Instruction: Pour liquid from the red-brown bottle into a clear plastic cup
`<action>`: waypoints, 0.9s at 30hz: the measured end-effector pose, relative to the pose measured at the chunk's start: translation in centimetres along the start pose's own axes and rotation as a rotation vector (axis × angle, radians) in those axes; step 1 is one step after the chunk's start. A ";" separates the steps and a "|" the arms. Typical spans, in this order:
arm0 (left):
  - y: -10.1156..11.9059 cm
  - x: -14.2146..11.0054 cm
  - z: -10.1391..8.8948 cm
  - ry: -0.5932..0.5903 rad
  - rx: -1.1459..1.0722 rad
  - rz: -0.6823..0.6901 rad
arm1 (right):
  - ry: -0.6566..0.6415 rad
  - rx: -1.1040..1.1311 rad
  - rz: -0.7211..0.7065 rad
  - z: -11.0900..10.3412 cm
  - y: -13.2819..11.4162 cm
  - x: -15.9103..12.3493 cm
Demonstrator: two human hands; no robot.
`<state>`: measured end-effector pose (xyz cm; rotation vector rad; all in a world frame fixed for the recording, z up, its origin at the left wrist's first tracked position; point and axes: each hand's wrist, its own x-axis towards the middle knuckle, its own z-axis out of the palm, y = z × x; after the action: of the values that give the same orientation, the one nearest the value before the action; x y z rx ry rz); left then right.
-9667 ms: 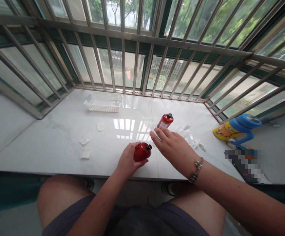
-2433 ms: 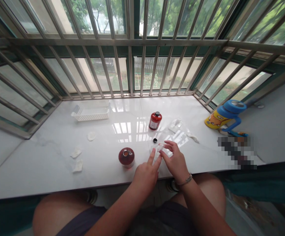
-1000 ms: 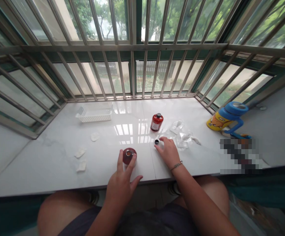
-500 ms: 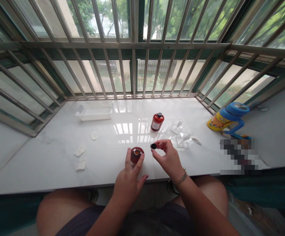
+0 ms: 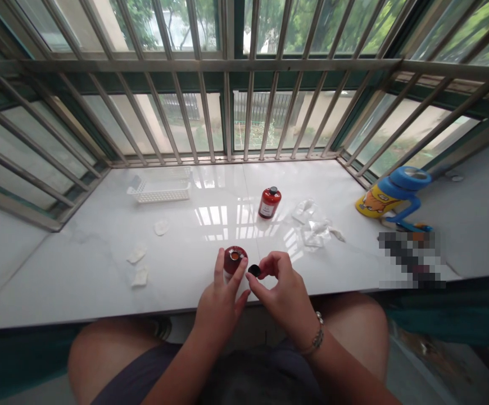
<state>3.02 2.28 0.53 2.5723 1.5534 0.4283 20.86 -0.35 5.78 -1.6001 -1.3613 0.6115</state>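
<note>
A dark red bottle [image 5: 235, 259] stands uncapped near the front edge of the white ledge, its round mouth showing. The fingers of my left hand [image 5: 221, 304] rest around its near sides and hide its lower part. Just to the right, my right hand [image 5: 281, 287] pinches a small black cap [image 5: 254, 271] between thumb and fingers, apart from the bottle's mouth. Farther back, a second red bottle [image 5: 269, 203] with a white label and a dark cap stands upright, touched by neither hand.
Crumpled clear wrappers [image 5: 315, 232] lie at right, before a yellow and blue drinking bottle [image 5: 390, 194]. A white basket [image 5: 160, 194] sits at back left. White pads [image 5: 139, 277] lie at left. Metal bars [image 5: 227, 118] line the ledge's back.
My right hand has moved the black cap toward me and left, closer to the dark red bottle, and the cap has tilted. My left hand stays on the bottle.
</note>
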 end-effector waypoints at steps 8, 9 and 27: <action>0.1 0.1 0.1 0.018 0.008 0.004 | -0.033 -0.123 -0.105 -0.6 -0.2 -0.8; 0.2 0.1 0.1 0.019 0.007 0.003 | -0.043 -0.133 -0.118 -0.7 -0.3 -0.7; 0.1 0.0 0.0 -0.054 -0.003 -0.031 | -0.078 -0.105 -0.067 -0.2 -1.2 -1.6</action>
<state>3.09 2.23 0.59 2.5317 1.5713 0.3556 20.00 -1.94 6.59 -1.6208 -1.5209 0.5755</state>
